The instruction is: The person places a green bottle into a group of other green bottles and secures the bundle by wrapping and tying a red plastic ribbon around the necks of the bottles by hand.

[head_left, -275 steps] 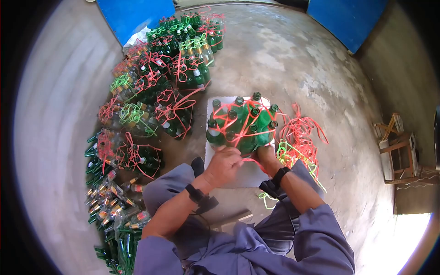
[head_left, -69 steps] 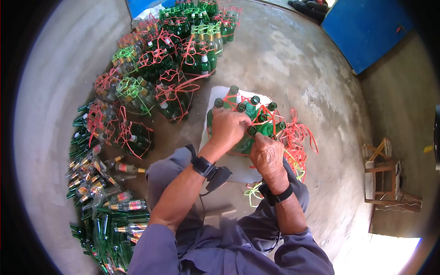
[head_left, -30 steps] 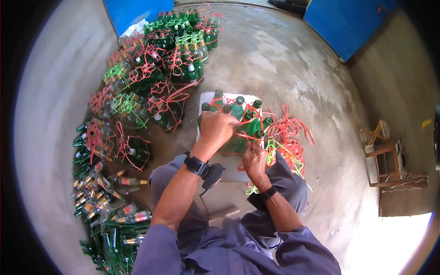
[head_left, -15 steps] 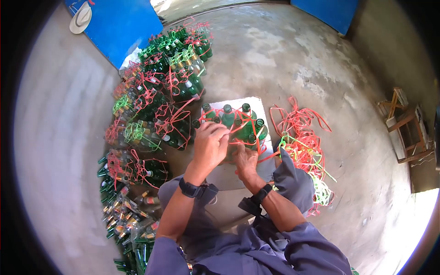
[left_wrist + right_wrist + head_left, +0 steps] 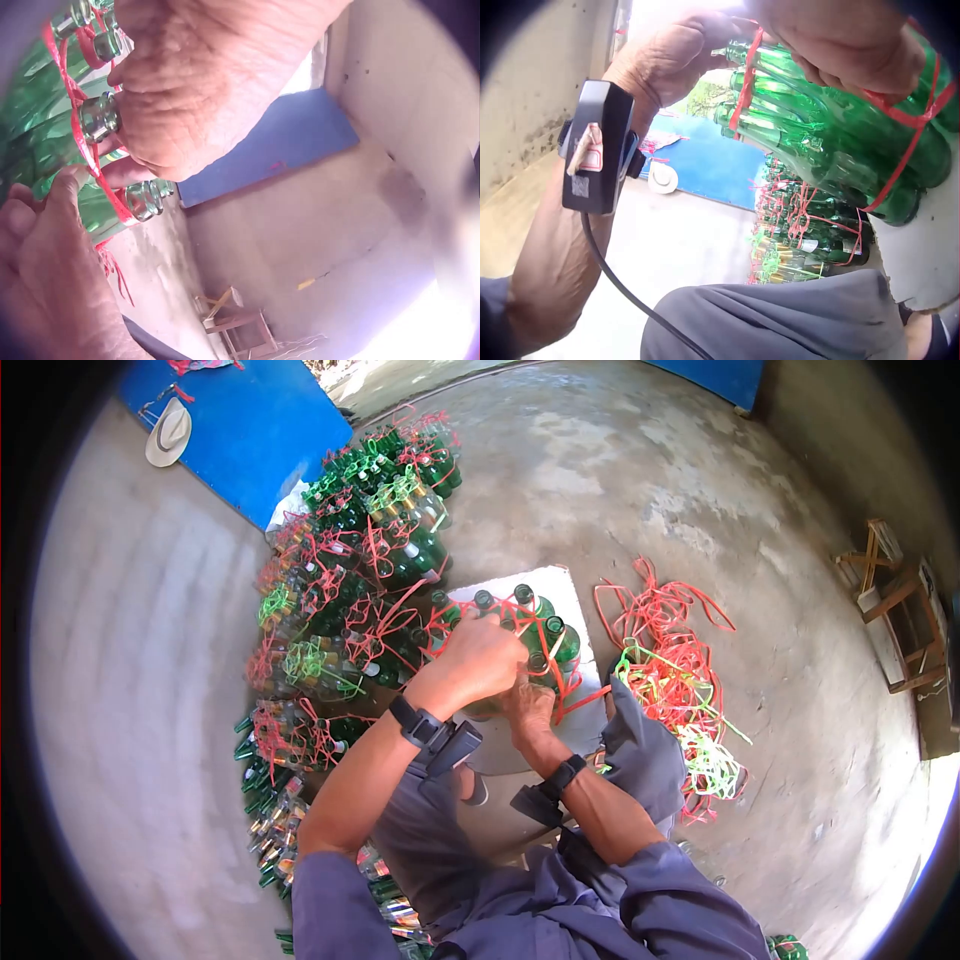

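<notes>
A bundle of several green glass bottles stands upright on a white board, with red plastic strap wound round the necks and sides. My left hand is over the near-left necks. In the left wrist view one of its fingers reaches behind the strap, close to a bottle mouth. Right beside it, my right hand holds the strap with its thumb against it. The right wrist view shows the right fingers curled at a band of strap. Some near necks are hidden under the hands.
Tied bundles of bottles crowd the floor on the left, with loose bottles lying nearer me. To the right lies a tangled pile of red and green strap. A wooden frame stands by the right wall.
Earlier both hands were low at the bundle's near side, then up at the necks. In the last half second my left hand has come right, close against the right hand. The head view has turned.
</notes>
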Demonstrator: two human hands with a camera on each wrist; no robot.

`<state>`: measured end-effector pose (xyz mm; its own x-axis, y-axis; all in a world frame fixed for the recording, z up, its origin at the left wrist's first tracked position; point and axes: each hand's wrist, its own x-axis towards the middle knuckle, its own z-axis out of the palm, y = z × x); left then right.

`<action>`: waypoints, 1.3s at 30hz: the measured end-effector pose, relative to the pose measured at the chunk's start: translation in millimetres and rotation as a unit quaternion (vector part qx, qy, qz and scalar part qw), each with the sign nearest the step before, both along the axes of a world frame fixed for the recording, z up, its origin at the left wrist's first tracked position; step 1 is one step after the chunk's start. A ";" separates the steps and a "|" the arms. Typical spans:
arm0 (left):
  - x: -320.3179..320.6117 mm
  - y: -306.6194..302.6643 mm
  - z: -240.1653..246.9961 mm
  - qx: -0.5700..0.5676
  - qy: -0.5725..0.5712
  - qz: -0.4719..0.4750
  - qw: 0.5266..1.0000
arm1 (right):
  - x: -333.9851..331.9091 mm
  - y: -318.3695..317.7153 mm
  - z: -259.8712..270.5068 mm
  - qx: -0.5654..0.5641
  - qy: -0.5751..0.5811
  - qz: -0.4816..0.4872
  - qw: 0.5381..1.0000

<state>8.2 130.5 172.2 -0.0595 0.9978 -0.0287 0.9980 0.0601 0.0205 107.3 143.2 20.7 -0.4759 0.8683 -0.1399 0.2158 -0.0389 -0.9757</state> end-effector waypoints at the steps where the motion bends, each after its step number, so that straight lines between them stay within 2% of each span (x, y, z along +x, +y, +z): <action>1: 1.2 2.7 2.7 -0.033 0.010 0.008 0.999 | -1.0 -2.1 -2.0 -0.001 0.001 0.000 1.000; 3: -1.4 5.2 -2.4 -0.033 0.014 0.005 0.999 | -3.8 -4.5 -6.0 -0.112 0.179 -0.058 0.976; 7: 0.3 10.1 1.7 -0.070 0.040 -0.008 0.997 | -5.1 -4.8 -13.0 -0.074 0.142 -0.055 0.986; 9: 2.9 11.2 1.6 -0.070 0.065 -0.019 0.995 | -7.1 -7.8 -21.6 -0.113 0.225 -0.064 0.966; 11: 3.2 10.9 0.9 -0.071 0.090 -0.030 0.993 | -13.2 -9.8 -33.8 -0.122 0.227 -0.065 0.964; 13: 0.6 8.0 2.2 -0.039 0.109 -0.082 0.990 | -14.9 -11.8 -41.6 -0.132 0.228 -0.064 0.962; 15: 2.1 9.0 6.6 -0.070 0.111 -0.082 0.988 | -16.9 -9.5 -43.6 -0.124 0.189 -0.044 0.973; 17: 0.8 10.4 6.3 -0.101 0.111 -0.082 0.985 | -12.2 -8.6 -35.8 -0.111 0.219 -0.044 0.968; 19: -5.8 10.2 1.3 -0.102 0.037 -0.079 0.991 | -9.9 -8.2 -35.7 -0.099 0.249 -0.043 0.962; 21: -8.3 10.5 -1.0 -0.108 0.031 -0.080 0.990 | -11.2 -7.4 -43.1 -0.078 0.170 -0.011 0.982; 24: -10.1 11.5 0.2 -0.118 0.028 -0.089 0.989 | -6.0 -7.6 -23.7 -0.126 0.204 -0.028 0.970; 25: -10.7 12.1 0.6 -0.120 0.031 -0.097 0.987 | -8.2 -7.9 -32.1 -0.126 0.204 -0.028 0.970; 27: -12.2 13.0 -0.2 -0.123 0.033 -0.100 0.987 | -14.7 -9.6 -58.6 0.093 0.048 0.002 0.995; 28: -12.8 13.2 -0.9 -0.125 0.034 -0.102 0.986 | -11.6 -9.3 -49.6 0.092 0.047 0.001 0.995; 30: -14.2 12.9 -2.9 -0.122 0.038 -0.108 0.986 | -1.8 -6.8 -14.9 -0.053 0.121 -0.013 0.991; 33: -14.0 10.9 -3.7 -0.108 0.041 -0.116 0.986 | -1.3 -6.0 -10.1 -0.011 0.088 -0.005 0.996; 37: -12.9 8.3 -5.3 -0.097 0.071 -0.127 0.985 | -0.5 -6.6 -16.0 -0.030 0.088 -0.013 0.996; 39: -13.1 8.8 -4.2 -0.101 0.072 -0.131 0.984 | -0.3 -3.9 -33.5 0.143 -0.059 0.101 0.983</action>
